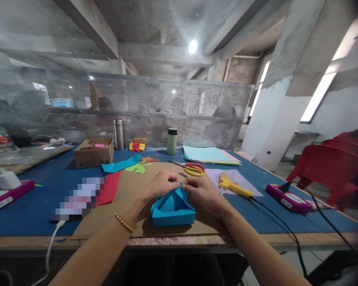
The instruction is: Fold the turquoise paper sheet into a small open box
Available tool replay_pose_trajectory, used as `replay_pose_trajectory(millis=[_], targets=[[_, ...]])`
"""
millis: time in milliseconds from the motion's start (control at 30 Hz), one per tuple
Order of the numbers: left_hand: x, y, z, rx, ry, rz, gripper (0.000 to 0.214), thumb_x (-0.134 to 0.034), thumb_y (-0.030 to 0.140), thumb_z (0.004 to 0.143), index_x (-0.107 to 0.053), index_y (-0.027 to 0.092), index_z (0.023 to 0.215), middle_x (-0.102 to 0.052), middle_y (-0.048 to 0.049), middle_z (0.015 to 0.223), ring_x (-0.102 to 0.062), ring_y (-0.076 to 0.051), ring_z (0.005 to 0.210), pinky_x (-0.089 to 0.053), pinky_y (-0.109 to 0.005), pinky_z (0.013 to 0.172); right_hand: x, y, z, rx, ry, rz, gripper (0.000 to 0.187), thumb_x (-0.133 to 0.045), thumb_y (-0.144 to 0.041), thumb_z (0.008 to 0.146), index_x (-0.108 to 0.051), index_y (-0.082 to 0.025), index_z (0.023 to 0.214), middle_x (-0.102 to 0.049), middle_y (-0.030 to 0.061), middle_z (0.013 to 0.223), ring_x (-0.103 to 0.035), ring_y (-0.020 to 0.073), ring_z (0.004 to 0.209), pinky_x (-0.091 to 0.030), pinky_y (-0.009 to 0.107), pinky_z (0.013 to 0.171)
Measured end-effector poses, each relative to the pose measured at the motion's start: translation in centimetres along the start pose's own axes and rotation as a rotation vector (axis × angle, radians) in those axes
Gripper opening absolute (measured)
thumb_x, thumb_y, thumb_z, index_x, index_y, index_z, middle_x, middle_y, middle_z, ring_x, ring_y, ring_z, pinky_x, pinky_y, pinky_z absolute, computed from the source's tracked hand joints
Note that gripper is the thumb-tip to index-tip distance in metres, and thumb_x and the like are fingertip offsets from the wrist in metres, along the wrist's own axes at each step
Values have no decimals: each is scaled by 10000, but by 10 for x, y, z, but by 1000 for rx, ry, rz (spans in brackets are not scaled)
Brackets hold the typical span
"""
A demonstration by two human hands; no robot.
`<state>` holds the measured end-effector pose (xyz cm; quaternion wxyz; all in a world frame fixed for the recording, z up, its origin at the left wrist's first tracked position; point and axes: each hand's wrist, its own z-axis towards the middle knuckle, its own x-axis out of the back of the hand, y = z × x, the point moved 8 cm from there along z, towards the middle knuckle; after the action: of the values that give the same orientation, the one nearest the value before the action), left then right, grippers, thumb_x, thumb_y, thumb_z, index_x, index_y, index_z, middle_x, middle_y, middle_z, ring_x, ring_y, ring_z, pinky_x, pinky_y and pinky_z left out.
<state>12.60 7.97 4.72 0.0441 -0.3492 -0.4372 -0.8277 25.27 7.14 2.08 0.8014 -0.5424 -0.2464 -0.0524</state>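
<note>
A folded blue paper box point(173, 216) sits on a brown cardboard sheet point(137, 178) near the table's front edge. Its far side rises to a peak. At that peak my left hand point(164, 183) pinches the paper from the left, while the fingers of my right hand point(199, 188) close on it from the right. Both thumbs nearly meet at the top fold. Beyond my hands lie scissors point(193, 168) with red and yellow handles. To the right, a yellow glue gun point(234, 186) rests on purple paper point(250, 184).
Red paper point(109, 188), blue paper point(121, 163) and green cutouts point(139, 167) lie left of my hands. A cardboard box point(94, 153), steel flask point(119, 135), green bottle point(172, 142) and paper stack point(210, 155) stand farther back. The glue gun's cord runs toward the front edge; a purple power strip point(288, 198) lies right.
</note>
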Motion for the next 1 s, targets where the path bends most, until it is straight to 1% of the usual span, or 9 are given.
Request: replay_pose_trajectory(millis=[133,267,467,600,733,900,1000], targets=[[0,-5,1,-2,42,42,195,-549,305,728,-578,180,581,-522,21,586,-465,-145,636,-296,-251,565,3,-4,-1,-3,30,-74,323,-660,-434,798,-594,-175,617,-548,-10,582,-454,118,579,-348,241,539],[0,-7,2,-30,102,58,147,-579,276,746,-653,184,659,-620,4,654,-510,-157,666,-354,-244,598,4,-7,-1,2,50,-120,342,-649,-446,787,-566,-180,588,-507,-19,562,-418,111,563,-325,232,513],[-2,-4,3,-21,110,81,261,-567,345,827,-622,175,636,-587,4,625,-488,-147,641,-323,-246,582,3,-11,-2,2,55,-158,257,-639,-385,770,-599,-179,621,-545,-10,600,-441,118,580,-355,242,534],[-5,-6,4,-14,108,87,219,-583,317,813,-605,177,646,-588,9,643,-490,-144,649,-319,-243,586,2,-15,-4,-10,40,-195,253,-642,-380,790,-602,-188,631,-534,-23,562,-434,117,542,-356,249,519],[-8,-8,5,-42,85,79,153,-581,257,794,-617,176,669,-600,9,663,-516,-150,677,-338,-240,586,0,-16,-4,-12,35,-226,256,-648,-388,794,-599,-188,641,-547,-25,562,-439,114,538,-354,246,521],[-8,-11,6,-30,74,75,142,-568,243,772,-591,175,649,-581,10,650,-512,-148,674,-328,-245,585,-1,-15,-2,1,53,-206,316,-680,-446,750,-575,-190,597,-544,-17,574,-448,119,562,-349,246,527],[-4,-10,6,-39,96,62,149,-542,248,769,-579,177,644,-578,10,649,-511,-147,674,-325,-250,592,-2,-8,-2,-43,33,-94,426,-629,-557,791,-527,-200,581,-496,-21,533,-427,115,521,-335,244,495]])
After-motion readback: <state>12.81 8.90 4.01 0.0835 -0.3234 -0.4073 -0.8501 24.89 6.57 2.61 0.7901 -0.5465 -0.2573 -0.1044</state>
